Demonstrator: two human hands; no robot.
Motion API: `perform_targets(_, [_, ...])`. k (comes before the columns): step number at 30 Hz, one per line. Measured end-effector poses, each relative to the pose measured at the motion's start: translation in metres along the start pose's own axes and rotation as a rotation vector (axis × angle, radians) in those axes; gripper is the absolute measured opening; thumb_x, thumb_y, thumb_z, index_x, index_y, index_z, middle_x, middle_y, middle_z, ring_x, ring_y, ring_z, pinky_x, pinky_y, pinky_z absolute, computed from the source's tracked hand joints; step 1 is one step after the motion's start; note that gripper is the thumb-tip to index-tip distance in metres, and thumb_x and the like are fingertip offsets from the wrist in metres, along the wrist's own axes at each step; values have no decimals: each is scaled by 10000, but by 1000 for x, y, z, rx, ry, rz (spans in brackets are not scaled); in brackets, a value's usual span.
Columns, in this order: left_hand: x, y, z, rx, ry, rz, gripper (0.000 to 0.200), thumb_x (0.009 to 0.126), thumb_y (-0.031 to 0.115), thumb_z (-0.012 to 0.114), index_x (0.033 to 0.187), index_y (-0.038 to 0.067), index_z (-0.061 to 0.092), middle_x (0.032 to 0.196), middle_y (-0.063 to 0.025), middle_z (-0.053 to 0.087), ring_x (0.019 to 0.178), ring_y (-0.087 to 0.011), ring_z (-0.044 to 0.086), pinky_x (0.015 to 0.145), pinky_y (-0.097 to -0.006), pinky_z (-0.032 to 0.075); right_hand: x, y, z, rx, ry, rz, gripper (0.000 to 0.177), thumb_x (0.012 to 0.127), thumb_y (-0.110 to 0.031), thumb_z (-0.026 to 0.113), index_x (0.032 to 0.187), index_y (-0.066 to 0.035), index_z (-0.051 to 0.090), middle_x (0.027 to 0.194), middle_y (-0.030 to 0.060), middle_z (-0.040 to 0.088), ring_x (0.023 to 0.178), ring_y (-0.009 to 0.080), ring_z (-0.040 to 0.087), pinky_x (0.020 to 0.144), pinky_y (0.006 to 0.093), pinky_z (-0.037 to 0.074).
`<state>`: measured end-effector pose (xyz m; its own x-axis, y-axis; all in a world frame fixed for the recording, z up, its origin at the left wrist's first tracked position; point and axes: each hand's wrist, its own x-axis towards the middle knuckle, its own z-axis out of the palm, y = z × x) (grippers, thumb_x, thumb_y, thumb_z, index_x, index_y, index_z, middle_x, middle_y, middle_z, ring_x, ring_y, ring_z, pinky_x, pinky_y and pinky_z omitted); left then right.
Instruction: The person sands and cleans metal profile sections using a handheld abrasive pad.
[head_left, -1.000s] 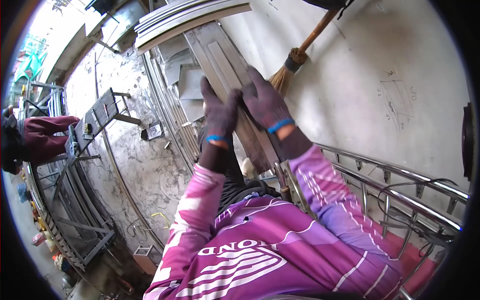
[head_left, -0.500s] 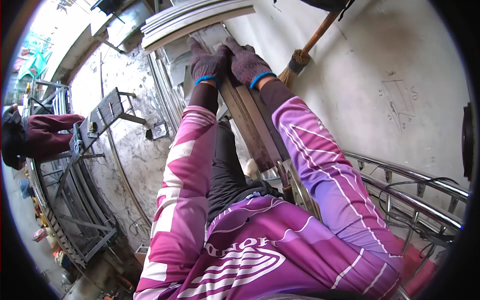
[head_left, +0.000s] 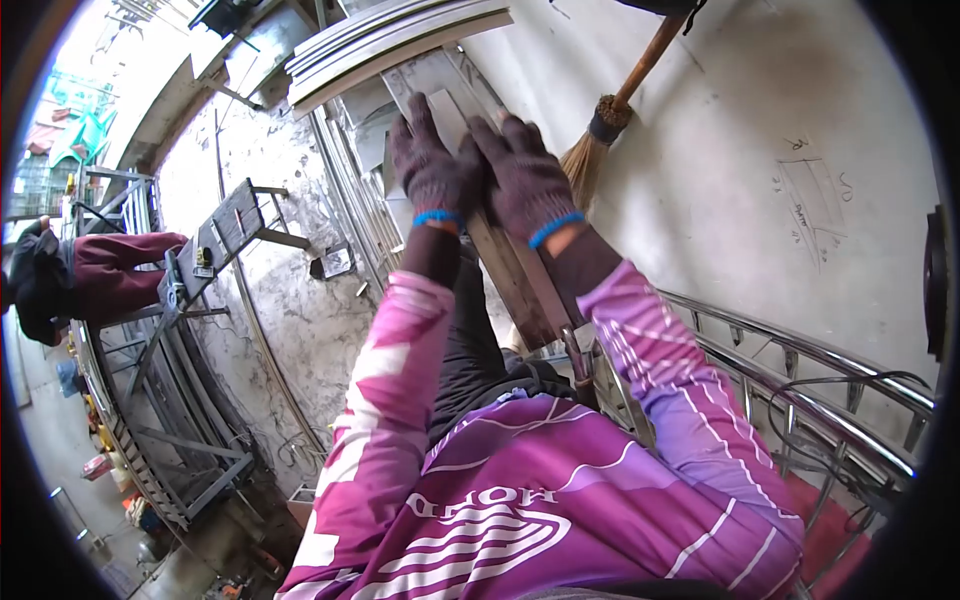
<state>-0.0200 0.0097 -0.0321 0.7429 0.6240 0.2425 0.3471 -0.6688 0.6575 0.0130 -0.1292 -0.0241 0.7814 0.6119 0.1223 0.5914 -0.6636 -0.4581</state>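
Both of my hands wear dark knitted gloves with blue cuffs, side by side over a long stack of flat brownish strips [head_left: 515,285]. My left hand [head_left: 435,170] has its fingers stretched forward, its thumb side near the other hand. My right hand [head_left: 525,180] lies palm down with fingers extended, at the right side of the strips. A lighter grey flat strip [head_left: 447,112] shows between the fingertips of the two hands. Contact under the palms is hidden.
A broom [head_left: 600,130] leans by the marked wall [head_left: 800,110]. Chrome rails [head_left: 800,375] run at right. Pale long profiles [head_left: 400,45] lie across the far end. At left, a person [head_left: 110,275] is beside a dark bench [head_left: 235,220] with a tape measure [head_left: 203,262].
Both hands have drawn back along the strips toward my body, and their fingers look straighter. More of the light strip ahead of them now shows.
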Motion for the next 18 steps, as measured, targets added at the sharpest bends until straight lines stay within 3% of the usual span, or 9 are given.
perform_targets(2, [39, 2, -1, -42, -13, -117, 953, 839, 458, 743, 1626, 113, 330, 1539, -364, 405, 1452, -528, 371, 1224, -513, 315, 44, -8, 3, 9, -10, 46, 762, 875, -267, 649, 1588, -338, 389, 1627, 172, 338, 1428, 477, 434, 1066, 647, 443])
perform_targets(4, [72, -9, 6, 41, 6, -61, 953, 853, 494, 722, 1627, 111, 320, 1527, -341, 435, 1433, -518, 398, 1209, -511, 337, 66, -13, 6, -19, -17, 78, 741, 877, -291, 642, 1576, -331, 401, 1619, 145, 356, 1432, 449, 444, 1073, 663, 427])
perform_targets(5, [75, -11, 9, 56, 22, -49, 949, 866, 495, 719, 1628, 109, 305, 1522, -325, 449, 1427, -513, 405, 1198, -521, 347, 69, -17, 4, -38, 3, 78, 736, 866, -247, 638, 1567, -303, 421, 1587, 174, 394, 1402, 436, 459, 1077, 594, 452])
perform_targets(6, [73, -15, 12, 63, 24, -43, 949, 866, 495, 719, 1628, 109, 305, 1522, -325, 449, 1427, -513, 405, 1198, -521, 347, 70, -19, 2, -56, 21, 78, 733, 855, -203, 634, 1559, -276, 442, 1555, 202, 432, 1372, 422, 475, 1082, 525, 477])
perform_targets(14, [-55, -2, -6, -145, -56, 41, 850, 910, 357, 726, 1608, 89, 323, 1523, -372, 378, 1425, -540, 375, 1186, -533, 358, -49, -7, -25, -41, -19, -65, 802, 799, -249, 729, 1545, -186, 442, 1467, 231, 452, 1339, 448, 480, 1010, 540, 487])
perform_targets(16, [-51, 1, -5, -151, -53, 10, 831, 916, 354, 722, 1604, 91, 338, 1513, -359, 403, 1423, -531, 389, 1182, -523, 369, -53, -7, -17, 18, 65, -73, 809, 774, -302, 756, 1519, -236, 449, 1468, 188, 430, 1386, 413, 440, 1002, 606, 471])
perform_targets(18, [-35, 4, -7, -154, -47, -19, 811, 922, 352, 718, 1600, 93, 354, 1503, -347, 427, 1421, -521, 404, 1178, -513, 380, -29, -7, -10, 9, 47, -71, 793, 782, -297, 751, 1514, -236, 453, 1492, 180, 421, 1397, 412, 431, 1016, 610, 467])
